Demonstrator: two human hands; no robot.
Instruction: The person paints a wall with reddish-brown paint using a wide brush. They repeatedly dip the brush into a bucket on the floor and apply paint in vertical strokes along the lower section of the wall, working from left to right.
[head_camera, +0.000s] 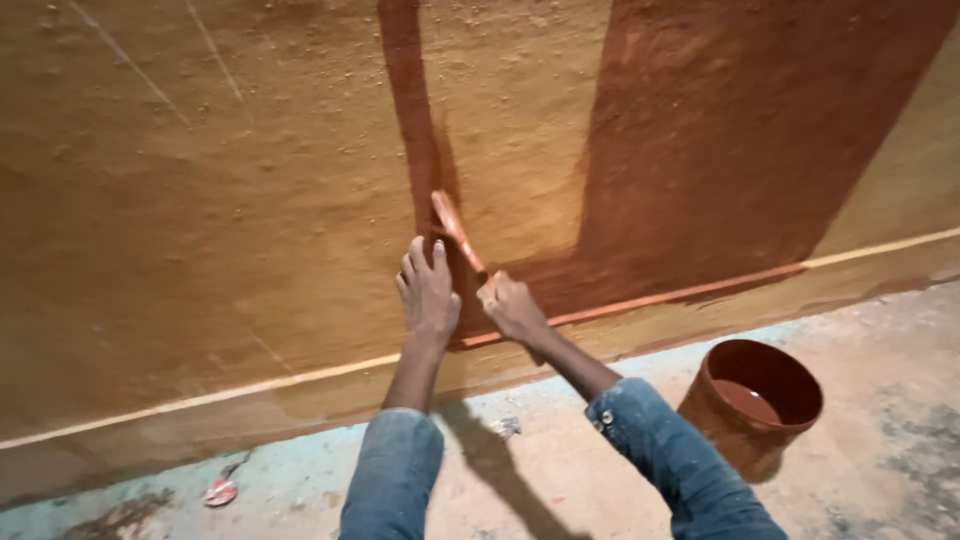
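My right hand (512, 306) grips the handle of a paintbrush (455, 228), whose bristle end rests against a rough tan wall (230, 200) at the bottom of a narrow reddish-brown painted stripe (405, 90). My left hand (428, 292) lies flat on the wall just left of the brush, fingers spread and pointing up. A wide reddish-brown painted patch (730, 130) covers the wall to the right of the brush. Both forearms wear blue denim sleeves.
A round bucket (752, 402) smeared with reddish-brown paint, with paint inside, stands on the concrete floor (880, 460) at the right. A pale line (200, 398) runs along the wall's base. A small red scrap (220, 491) lies on the floor at the lower left.
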